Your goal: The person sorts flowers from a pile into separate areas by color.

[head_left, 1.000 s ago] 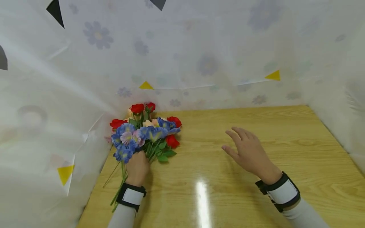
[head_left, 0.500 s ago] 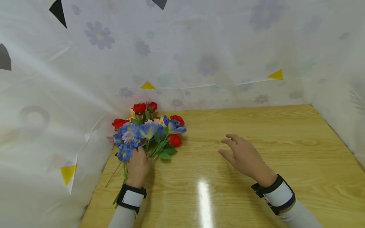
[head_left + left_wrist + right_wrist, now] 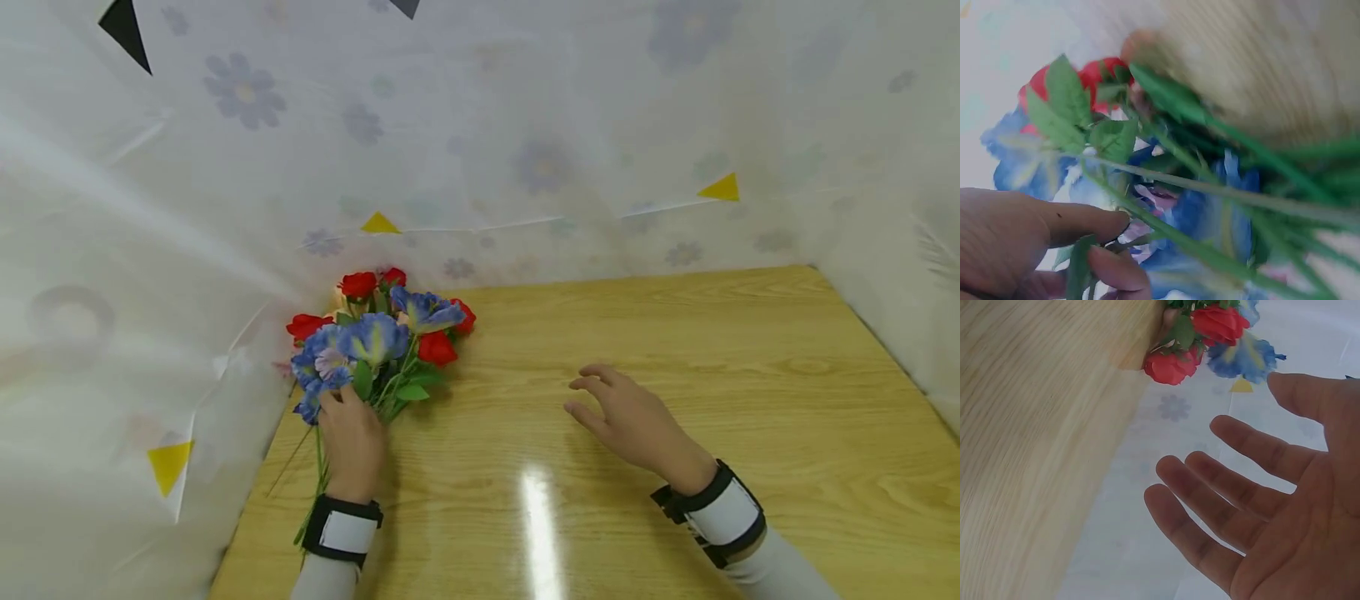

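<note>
Blue flowers (image 3: 375,337) and red roses (image 3: 437,348) lie bunched at the left back of the wooden table (image 3: 600,517), with some pale blooms among them. My left hand (image 3: 352,442) reaches into the near side of the bunch. In the left wrist view, its fingers (image 3: 1107,228) pinch a thin leafy stem (image 3: 1138,240), while other green stems (image 3: 1241,194) cross close by; which bloom the pinched stem carries is hidden. My right hand (image 3: 630,417) hovers over the middle right of the table. Its fingers are spread and relaxed, with nothing in them, as the right wrist view confirms.
A pale sheet printed with flowers (image 3: 540,167) hangs behind the table and along both sides. Yellow triangles (image 3: 171,467) are stuck on it. Long stems (image 3: 303,529) trail toward the table's left front. A light streak reflects off the tabletop.
The upper right blue bloom has shifted about and now sits further left and higher, with a red rose showing below it. My left hand has moved slightly left; the right hand has drifted left and lower.
</note>
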Tool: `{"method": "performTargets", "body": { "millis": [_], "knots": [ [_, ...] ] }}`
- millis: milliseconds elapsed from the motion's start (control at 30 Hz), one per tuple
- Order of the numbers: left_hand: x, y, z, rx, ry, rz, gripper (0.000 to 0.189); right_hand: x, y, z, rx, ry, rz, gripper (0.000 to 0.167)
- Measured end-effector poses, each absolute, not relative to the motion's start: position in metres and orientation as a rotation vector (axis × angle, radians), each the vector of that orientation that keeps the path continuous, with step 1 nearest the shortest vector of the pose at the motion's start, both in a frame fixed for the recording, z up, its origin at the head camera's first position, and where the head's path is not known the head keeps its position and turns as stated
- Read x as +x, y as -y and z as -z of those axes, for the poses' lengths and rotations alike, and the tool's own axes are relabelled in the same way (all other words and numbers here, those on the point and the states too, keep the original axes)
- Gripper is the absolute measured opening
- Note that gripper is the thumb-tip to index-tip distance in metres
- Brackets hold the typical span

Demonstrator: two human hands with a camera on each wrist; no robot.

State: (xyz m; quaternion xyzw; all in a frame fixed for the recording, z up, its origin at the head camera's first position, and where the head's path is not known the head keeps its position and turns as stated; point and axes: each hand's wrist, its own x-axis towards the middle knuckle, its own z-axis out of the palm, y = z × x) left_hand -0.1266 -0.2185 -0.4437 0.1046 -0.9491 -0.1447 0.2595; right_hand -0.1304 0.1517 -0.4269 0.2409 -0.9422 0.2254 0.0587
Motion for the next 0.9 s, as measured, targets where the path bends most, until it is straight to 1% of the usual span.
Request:
{"method": "performTargets", "body": {
  "millis": [167,300,467,633,900],
  "knots": [
    [-0.126,0.228,0.437,0.428,2.548,0.335,0.031,-0.128,-0.148,0.427,0.743,2.851,-0.723,0.040],
    [-0.124,0.237,0.432,0.423,2.568,0.417,0.039,-0.126,-0.143,0.429,0.753,2.866,-0.768,0.038],
    [-0.122,0.238,0.426,0.369,2.483,0.741,0.035,-0.123,-0.129,0.434,0.824,2.913,-0.899,0.037],
    [-0.126,0.227,0.417,0.345,2.326,1.042,0.028,-0.121,-0.105,0.437,0.948,2.930,-1.111,0.037],
    [-0.125,0.208,0.408,0.345,2.195,1.404,0.030,-0.114,-0.063,0.435,1.120,2.927,-1.393,0.037]
  ]
}}
